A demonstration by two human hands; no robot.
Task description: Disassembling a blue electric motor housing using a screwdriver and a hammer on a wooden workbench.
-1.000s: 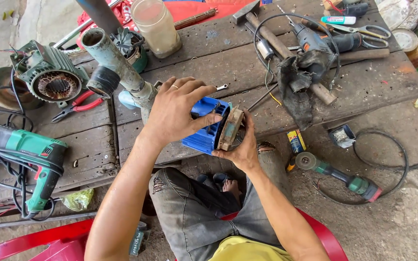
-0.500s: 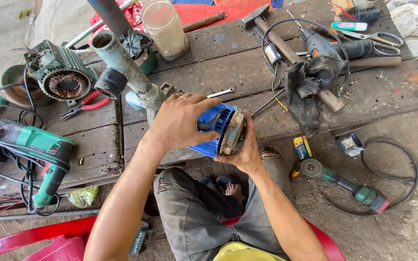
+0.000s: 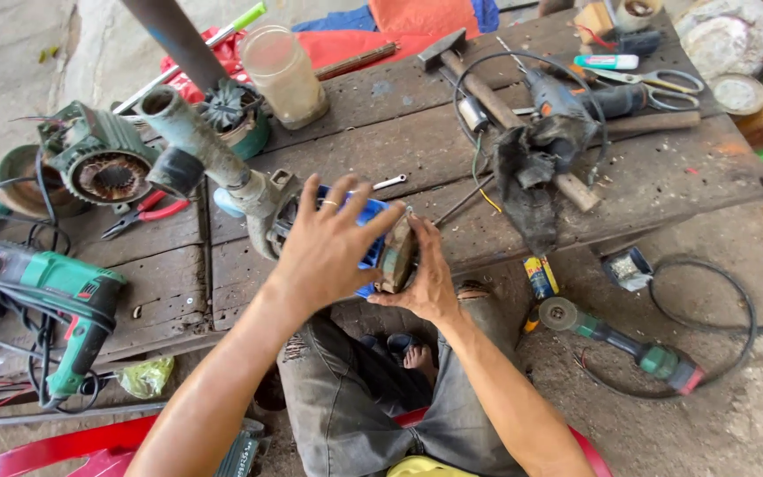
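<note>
My left hand (image 3: 328, 247) lies spread over the top of a blue pump motor housing (image 3: 373, 252) at the front edge of a dark wooden workbench (image 3: 417, 150). My right hand (image 3: 426, 278) presses against its rusty round end cover (image 3: 396, 258). The housing joins a grey pump body with a pipe (image 3: 214, 155) that runs up to the left. A small wrench (image 3: 390, 183) lies on the bench just behind the motor.
A green power drill (image 3: 64, 296), red-handled pliers (image 3: 143, 216) and a motor stator (image 3: 103, 163) lie on the left. A hammer (image 3: 487, 93), a dark drill (image 3: 567, 106), scissors (image 3: 664, 81) and a plastic jar (image 3: 289, 75) sit farther back. An angle grinder (image 3: 620, 340) lies on the ground.
The view has shifted so the motor sits lower and more to the left. My left hand has spread wider over the blue housing; my right hand stays on the end cover.
</note>
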